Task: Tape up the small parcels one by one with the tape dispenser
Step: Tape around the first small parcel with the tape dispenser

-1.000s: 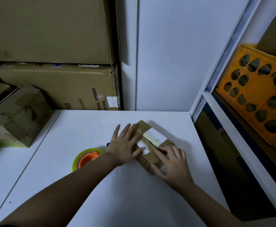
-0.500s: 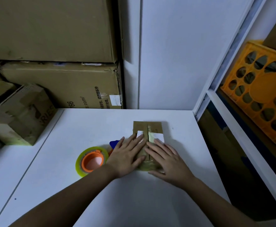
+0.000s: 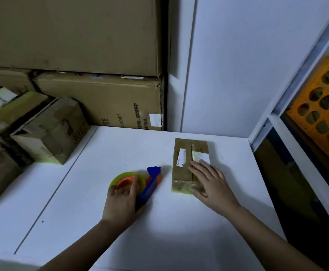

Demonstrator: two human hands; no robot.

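Left hand (image 3: 123, 202) leaves the flat brown cardboard parcel (image 3: 183, 169) on the white surface (image 3: 159, 241) — its grip now grasping the blue-and-orange tape dispenser (image 3: 140, 182) — while the right hand (image 3: 211, 182), fingers flat, pins the parcel, so taping looks imminent

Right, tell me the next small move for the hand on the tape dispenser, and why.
Probably lift the blue and orange tape dispenser and carry it over to the small brown cardboard parcel. The left hand already grips it on the white table, while the right hand lies flat on the parcel, steadying it.
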